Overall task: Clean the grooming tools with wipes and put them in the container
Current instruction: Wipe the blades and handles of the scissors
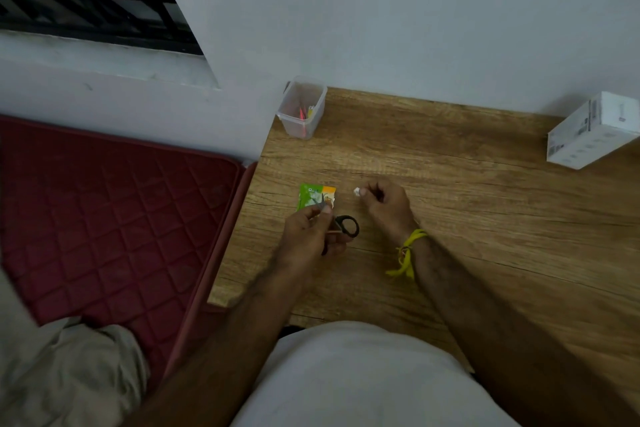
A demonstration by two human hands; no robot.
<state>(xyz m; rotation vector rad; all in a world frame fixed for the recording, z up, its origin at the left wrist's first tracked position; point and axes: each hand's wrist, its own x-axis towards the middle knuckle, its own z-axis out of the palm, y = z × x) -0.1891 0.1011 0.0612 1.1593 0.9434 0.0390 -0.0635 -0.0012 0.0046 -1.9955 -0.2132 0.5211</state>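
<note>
My left hand [308, 237] grips small scissors [346, 226] with black handle loops; the blades point up over a green and orange wipe packet [313, 196] lying on the wooden table [485, 218]. To the right, my right hand [384, 206] pinches a small white wad of wipe [356, 191] between fingertips just above the table. A clear plastic container [302, 107] stands at the table's far left corner against the wall, with pink and yellow tools inside.
A white cardboard box [592, 130] sits at the far right by the wall. A red quilted mattress [114, 211] lies left of the table, below a window sill. A yellow thread band circles my right wrist.
</note>
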